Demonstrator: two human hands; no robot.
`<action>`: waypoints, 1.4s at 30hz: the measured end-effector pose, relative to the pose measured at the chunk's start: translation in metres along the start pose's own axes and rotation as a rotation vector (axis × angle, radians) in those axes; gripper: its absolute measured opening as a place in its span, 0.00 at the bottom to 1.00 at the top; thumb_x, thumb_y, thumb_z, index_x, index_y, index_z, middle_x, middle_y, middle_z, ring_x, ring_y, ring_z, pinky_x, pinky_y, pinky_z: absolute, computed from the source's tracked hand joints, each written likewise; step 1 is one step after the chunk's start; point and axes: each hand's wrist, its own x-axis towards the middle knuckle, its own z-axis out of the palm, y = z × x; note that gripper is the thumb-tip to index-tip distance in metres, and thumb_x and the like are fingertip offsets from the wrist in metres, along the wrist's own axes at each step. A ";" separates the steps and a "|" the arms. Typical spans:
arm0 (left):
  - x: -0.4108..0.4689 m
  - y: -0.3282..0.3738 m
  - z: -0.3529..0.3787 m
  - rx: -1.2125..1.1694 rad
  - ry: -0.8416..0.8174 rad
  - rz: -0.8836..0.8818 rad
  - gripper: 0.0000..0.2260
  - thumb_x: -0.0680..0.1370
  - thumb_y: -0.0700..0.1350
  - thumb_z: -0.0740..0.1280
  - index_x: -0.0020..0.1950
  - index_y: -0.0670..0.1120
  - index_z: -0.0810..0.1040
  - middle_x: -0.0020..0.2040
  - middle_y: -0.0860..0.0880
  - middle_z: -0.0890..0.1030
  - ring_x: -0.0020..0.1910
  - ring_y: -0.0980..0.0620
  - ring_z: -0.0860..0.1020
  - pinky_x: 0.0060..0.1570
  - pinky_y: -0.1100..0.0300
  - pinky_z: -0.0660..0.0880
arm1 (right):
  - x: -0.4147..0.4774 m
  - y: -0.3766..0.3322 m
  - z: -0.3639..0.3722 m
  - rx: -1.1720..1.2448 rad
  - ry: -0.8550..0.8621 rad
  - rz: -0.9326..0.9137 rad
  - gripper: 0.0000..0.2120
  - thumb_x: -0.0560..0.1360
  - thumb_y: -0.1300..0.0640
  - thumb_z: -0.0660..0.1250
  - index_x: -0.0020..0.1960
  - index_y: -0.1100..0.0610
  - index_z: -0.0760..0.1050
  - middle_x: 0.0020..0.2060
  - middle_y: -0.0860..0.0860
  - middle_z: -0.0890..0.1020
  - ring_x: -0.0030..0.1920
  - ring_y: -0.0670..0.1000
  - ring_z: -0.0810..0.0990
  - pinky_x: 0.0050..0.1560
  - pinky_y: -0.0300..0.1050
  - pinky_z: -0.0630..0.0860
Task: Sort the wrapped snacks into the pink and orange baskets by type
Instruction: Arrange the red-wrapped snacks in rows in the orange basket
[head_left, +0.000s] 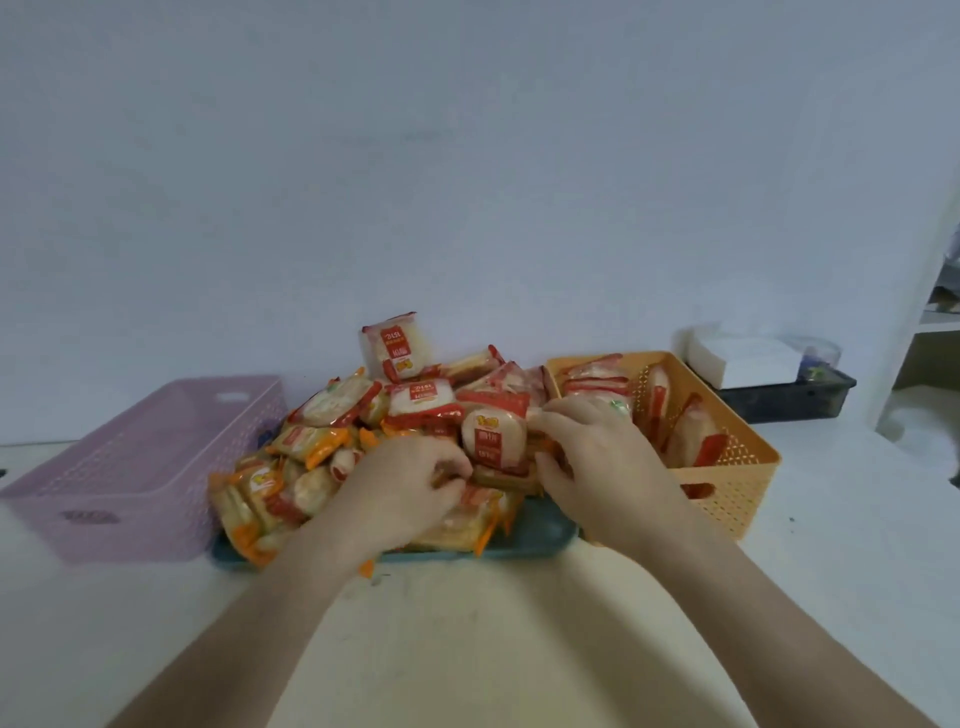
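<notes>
White desk (841, 545), mid-frame: our right hand (597, 457) pinches a red snack (485, 434), orange basket (737, 467) just right; left hand (410, 483) fingers curled, grasp unclear.

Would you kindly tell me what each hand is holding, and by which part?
Right hand: grip on the right edge of the round red-wrapped snack. Left hand: curled into the snack pile; hold cannot be told.

Two bare forearms (779, 613), bare left hand (410, 488) and right hand (597, 457).
</notes>
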 end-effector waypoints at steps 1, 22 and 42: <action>-0.004 -0.009 0.007 0.053 -0.030 0.018 0.13 0.76 0.51 0.67 0.60 0.57 0.79 0.58 0.60 0.79 0.59 0.59 0.75 0.59 0.60 0.73 | 0.004 -0.010 0.006 0.021 -0.020 -0.005 0.17 0.77 0.57 0.60 0.66 0.53 0.74 0.64 0.52 0.76 0.66 0.55 0.70 0.64 0.48 0.68; 0.052 -0.076 -0.029 -0.108 0.359 -0.226 0.19 0.79 0.63 0.57 0.53 0.50 0.79 0.44 0.50 0.83 0.44 0.47 0.81 0.44 0.52 0.76 | 0.077 -0.024 0.027 0.715 0.040 0.455 0.16 0.69 0.48 0.73 0.39 0.62 0.79 0.32 0.52 0.82 0.31 0.51 0.79 0.33 0.43 0.71; 0.019 -0.114 -0.060 -1.145 0.413 -0.342 0.20 0.72 0.36 0.70 0.62 0.50 0.75 0.53 0.47 0.84 0.51 0.47 0.83 0.50 0.45 0.81 | 0.132 -0.096 0.087 1.485 -0.360 0.511 0.17 0.76 0.55 0.69 0.64 0.54 0.74 0.53 0.53 0.85 0.54 0.54 0.83 0.58 0.54 0.78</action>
